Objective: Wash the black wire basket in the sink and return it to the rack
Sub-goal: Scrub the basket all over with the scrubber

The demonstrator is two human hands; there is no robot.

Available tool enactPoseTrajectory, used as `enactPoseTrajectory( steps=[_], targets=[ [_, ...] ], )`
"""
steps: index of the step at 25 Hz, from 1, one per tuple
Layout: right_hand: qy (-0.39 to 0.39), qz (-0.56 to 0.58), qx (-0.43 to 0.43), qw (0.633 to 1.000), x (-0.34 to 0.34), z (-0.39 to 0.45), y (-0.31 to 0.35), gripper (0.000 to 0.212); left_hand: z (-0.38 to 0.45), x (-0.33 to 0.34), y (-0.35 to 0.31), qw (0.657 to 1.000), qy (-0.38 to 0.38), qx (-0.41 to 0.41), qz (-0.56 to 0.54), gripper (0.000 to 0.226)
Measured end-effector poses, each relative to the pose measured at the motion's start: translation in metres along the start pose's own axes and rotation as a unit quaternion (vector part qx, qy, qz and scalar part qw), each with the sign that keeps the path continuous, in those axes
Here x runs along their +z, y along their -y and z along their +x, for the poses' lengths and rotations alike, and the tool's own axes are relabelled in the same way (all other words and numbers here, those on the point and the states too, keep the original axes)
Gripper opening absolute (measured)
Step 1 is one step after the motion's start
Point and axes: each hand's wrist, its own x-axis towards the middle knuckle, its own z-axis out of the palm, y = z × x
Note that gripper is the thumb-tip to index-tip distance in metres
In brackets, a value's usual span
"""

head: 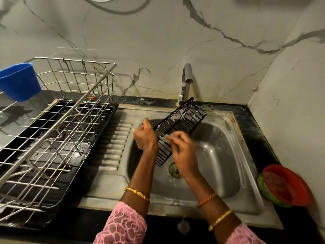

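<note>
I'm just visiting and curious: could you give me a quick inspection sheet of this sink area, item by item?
Surface: steel sink set in a dark counter, with a ribbed drainboard on its left side.
Job's things: black wire basket held tilted over the sink bowl, below the tap; steel dish rack stands left of the sink.
Clutter: blue cup hangs on the rack's rim; red and green bowl sits on the counter at right.
Hands: left hand grips the basket's edge; right hand rubs it with a small pale scrubber, blurred.
Cables: a grey cord or hose loops on the wall above.
Surroundings: marble-look wall tiles.
</note>
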Motion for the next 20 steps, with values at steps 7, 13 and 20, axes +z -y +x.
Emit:
enactPoseTrajectory(
  steps=[7,13,20],
  targets=[
    [0.024,0.002,0.012,1.0,-0.002,0.009,0.005,0.022,-0.003,-0.001,0.004,1.0,0.002,-0.014,0.017,0.043],
    [0.04,0.01,0.017,0.999,0.002,0.017,0.015,0.024,-0.006,-0.002,0.0,1.0,0.006,-0.013,-0.004,0.042],
    [-0.01,0.032,0.051,0.998,-0.014,-0.011,0.004,0.02,-0.003,-0.002,0.003,1.0,0.0,0.003,-0.002,0.044]
  ],
)
